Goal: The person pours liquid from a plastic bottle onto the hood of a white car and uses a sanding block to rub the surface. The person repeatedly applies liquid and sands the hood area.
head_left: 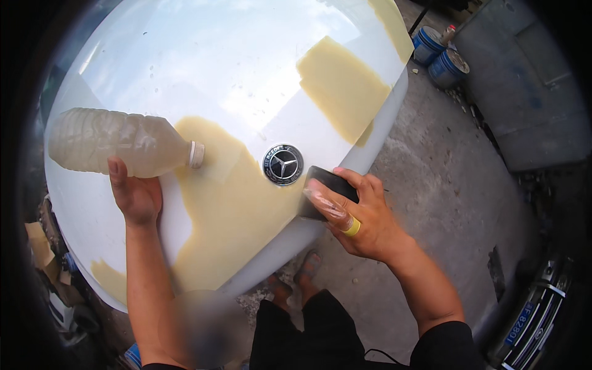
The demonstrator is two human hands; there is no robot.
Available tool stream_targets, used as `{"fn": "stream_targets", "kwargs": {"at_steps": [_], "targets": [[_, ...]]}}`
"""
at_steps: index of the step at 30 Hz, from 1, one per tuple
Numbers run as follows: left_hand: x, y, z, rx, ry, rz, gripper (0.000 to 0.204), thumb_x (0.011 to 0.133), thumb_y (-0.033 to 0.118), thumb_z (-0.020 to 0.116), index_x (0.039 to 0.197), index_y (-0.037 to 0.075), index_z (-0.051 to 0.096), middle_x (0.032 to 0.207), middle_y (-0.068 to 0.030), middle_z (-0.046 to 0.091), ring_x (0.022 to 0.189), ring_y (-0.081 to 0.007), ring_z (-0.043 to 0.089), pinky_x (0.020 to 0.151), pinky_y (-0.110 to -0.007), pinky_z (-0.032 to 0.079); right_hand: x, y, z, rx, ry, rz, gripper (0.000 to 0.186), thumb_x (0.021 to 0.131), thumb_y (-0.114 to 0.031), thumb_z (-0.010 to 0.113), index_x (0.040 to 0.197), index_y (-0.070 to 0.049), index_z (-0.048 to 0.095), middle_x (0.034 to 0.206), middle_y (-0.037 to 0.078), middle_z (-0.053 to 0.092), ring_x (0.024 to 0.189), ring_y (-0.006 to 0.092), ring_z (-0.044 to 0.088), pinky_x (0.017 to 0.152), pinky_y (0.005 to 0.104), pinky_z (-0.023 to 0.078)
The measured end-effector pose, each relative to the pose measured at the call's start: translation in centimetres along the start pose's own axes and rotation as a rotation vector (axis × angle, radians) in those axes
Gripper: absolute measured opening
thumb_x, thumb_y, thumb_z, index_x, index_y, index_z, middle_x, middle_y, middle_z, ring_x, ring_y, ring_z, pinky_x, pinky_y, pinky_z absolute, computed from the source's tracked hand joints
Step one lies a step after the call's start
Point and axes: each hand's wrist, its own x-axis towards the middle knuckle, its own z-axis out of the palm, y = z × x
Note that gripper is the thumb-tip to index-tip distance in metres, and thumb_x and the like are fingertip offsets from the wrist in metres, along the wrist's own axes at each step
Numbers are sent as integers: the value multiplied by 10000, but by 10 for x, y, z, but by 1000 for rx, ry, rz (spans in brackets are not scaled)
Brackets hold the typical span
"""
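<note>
At left, the left hand (140,198) grips a cloudy bottle (123,140); at centre, the right hand (374,217) holds a black block (330,179), which, slipping, may scratch the badge (283,164).

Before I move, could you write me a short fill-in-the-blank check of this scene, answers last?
The left hand holds a bottle whose cap faces the picture's ____ edge.
The right hand, gripping a dark block, wears a ____-coloured band.
____ blue buckets stand at upper right.
Missing words: right; yellow; two.
</note>
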Motion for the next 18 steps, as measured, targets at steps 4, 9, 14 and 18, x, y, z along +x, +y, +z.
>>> {"fn": "stream_targets", "kwargs": {"at_steps": [4, 9, 14, 18], "targets": [[0, -1, 0, 3, 11, -7, 704, 985, 523, 497, 1477, 35, 373, 1454, -131, 480, 1359, -315, 456, 1154, -489, 346, 10, 5, 0, -14, 28, 72, 627, 834, -65, 664, 1420, -215, 501, 1454, -30, 543, 1233, 355, 513, 946, 471, 383], [0, -3, -3, -12, 21, -9, 704, 982, 516, 506, 1485, 45, 359, 1460, -123, 472, 1366, -306, 448, 1158, -484, 344, 9, -14, 6, -65, 14, 39, 553, 868, -55, 628, 1392, -211, 546, 1475, -28, 520, 1217, 350, 520, 954, 476, 395], [1, -3, 6, -58, 49, -15, 700, 982, 507, 514, 1489, 51, 352, 1465, -115, 466, 1377, -296, 434, 1167, -475, 332, 22, 15, -4, -45, 119, 134, 555, 887, -67, 619, 1413, -210, 518, 1450, -13, 546, 1225, 355, 517, 971, 468, 378], [2, -3, 0, -45, 16, -6, 670, 993, 485, 503, 1485, 54, 359, 1465, -113, 467, 1373, -294, 438, 1166, -473, 333, 4, -30, 14, -83, 65, 48, 711, 813, -64, 707, 1461, -211, 453, 1426, 7, 563, 1243, 371, 507, 972, 488, 380]]}}
